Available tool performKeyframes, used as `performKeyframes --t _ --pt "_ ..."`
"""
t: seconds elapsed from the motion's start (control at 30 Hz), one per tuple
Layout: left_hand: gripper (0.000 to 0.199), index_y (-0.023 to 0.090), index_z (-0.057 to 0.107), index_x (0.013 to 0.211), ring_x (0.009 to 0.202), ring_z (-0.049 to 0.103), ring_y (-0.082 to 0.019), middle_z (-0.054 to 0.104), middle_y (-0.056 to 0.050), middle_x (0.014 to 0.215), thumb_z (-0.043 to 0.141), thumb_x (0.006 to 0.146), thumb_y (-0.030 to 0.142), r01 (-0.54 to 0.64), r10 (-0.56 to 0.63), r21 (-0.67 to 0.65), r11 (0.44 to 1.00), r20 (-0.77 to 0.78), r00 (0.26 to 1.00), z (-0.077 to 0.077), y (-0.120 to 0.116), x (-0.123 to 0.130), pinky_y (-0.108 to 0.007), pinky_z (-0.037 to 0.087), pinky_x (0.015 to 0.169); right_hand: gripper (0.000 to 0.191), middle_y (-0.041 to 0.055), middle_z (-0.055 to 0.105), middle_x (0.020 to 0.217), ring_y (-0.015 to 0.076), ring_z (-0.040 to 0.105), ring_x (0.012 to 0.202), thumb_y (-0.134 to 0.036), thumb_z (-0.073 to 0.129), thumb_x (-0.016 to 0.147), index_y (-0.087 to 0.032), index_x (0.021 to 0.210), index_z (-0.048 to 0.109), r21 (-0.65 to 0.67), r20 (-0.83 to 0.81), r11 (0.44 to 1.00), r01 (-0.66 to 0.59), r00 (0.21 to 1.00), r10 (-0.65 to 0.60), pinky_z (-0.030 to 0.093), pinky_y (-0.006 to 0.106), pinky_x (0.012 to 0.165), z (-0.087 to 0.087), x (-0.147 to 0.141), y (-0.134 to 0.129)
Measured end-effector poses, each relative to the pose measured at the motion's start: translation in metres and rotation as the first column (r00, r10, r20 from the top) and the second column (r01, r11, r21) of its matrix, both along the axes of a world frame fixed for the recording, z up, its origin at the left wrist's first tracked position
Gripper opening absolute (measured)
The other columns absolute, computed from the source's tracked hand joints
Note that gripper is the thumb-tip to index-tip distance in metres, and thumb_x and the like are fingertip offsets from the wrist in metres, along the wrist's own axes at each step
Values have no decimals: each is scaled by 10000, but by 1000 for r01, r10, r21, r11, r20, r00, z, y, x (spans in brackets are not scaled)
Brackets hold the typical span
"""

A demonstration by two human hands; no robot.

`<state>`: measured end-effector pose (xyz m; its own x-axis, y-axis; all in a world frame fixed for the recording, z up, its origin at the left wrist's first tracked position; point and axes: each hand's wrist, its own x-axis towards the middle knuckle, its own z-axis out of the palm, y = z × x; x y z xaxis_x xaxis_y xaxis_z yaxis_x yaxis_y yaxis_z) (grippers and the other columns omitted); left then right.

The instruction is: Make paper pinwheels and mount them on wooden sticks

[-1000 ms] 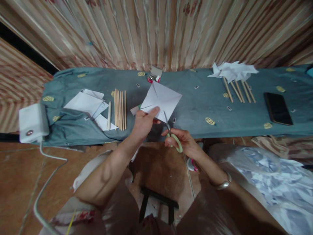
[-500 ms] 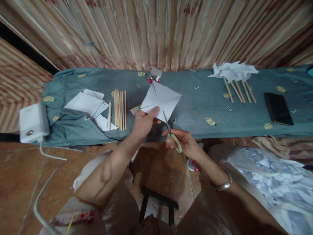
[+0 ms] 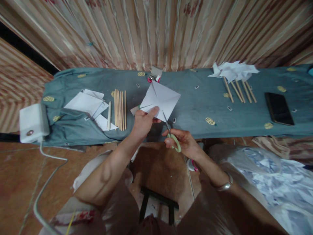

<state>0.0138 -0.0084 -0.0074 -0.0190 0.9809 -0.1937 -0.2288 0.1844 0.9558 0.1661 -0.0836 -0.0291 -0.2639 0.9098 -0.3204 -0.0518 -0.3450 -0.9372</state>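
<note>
A square of white paper (image 3: 166, 94) with slits running in from its corners is pinched in my left hand (image 3: 144, 121), thumb on top. My right hand (image 3: 184, 141) grips green-handled scissors (image 3: 175, 142), whose blades lie at the paper's lower corner. Left of the paper, a row of wooden sticks (image 3: 120, 111) lies on the cloth. Beside them are a white pencil-like stick (image 3: 109, 116) and a stack of white paper sheets (image 3: 84, 102). Behind the paper stands a small open box (image 3: 154, 77) with tiny metal pieces inside.
Finished-looking paper pinwheels (image 3: 234, 71) on wooden sticks lie at the back right, near a black phone (image 3: 278, 108). A white device (image 3: 34, 123) with a cable sits at the left edge. A plastic bag (image 3: 274, 182) of white paper pieces stands at lower right.
The paper and scissors have shifted very slightly left. Both hands keep the same hold, and the rest looks unchanged.
</note>
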Motion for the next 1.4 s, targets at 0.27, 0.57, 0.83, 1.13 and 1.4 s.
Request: performKeyframes --t 0.27,0.57,0.83,1.13,1.4 --pt "140 143 686 752 579 620 -120 698 -17 695 744 686 251 34 -34 -20 999 -9 999 1 -3 3 -214 522 503 463 -39 572 616 78 479 535 -569 787 650 -184 860 639 17 21 1000 8 1000 -8 389 220 503 3 1 1" --pt "191 137 678 740 568 599 -108 691 -24 690 759 661 292 32 -32 -16 999 -11 999 -4 -2 1 -207 526 505 460 -47 584 572 76 499 503 -530 836 594 -185 831 645 -48 -22 999 19 1000 -20 397 214 479 5 0 2" --pt "201 148 685 759 575 608 -119 693 -9 697 767 631 280 34 -34 -5 999 -37 999 -4 -3 3 -220 526 504 463 -51 578 563 70 486 491 -563 816 618 -183 830 655 4 -6 999 34 999 -34 394 212 466 2 1 2" --pt "216 150 688 788 590 619 -125 696 -4 719 773 632 274 43 -43 2 999 -24 999 -3 -5 4 -229 540 515 450 -43 589 566 83 509 498 -527 829 614 -185 841 646 -34 -38 999 30 999 -32 406 219 481 2 1 3" --pt "220 145 676 792 584 610 -124 705 -28 726 761 637 277 42 -41 13 999 -39 998 -4 -5 5 -213 537 498 442 -43 594 574 80 513 500 -540 810 645 -187 843 633 8 -14 1000 18 1000 -18 411 216 473 3 1 4"
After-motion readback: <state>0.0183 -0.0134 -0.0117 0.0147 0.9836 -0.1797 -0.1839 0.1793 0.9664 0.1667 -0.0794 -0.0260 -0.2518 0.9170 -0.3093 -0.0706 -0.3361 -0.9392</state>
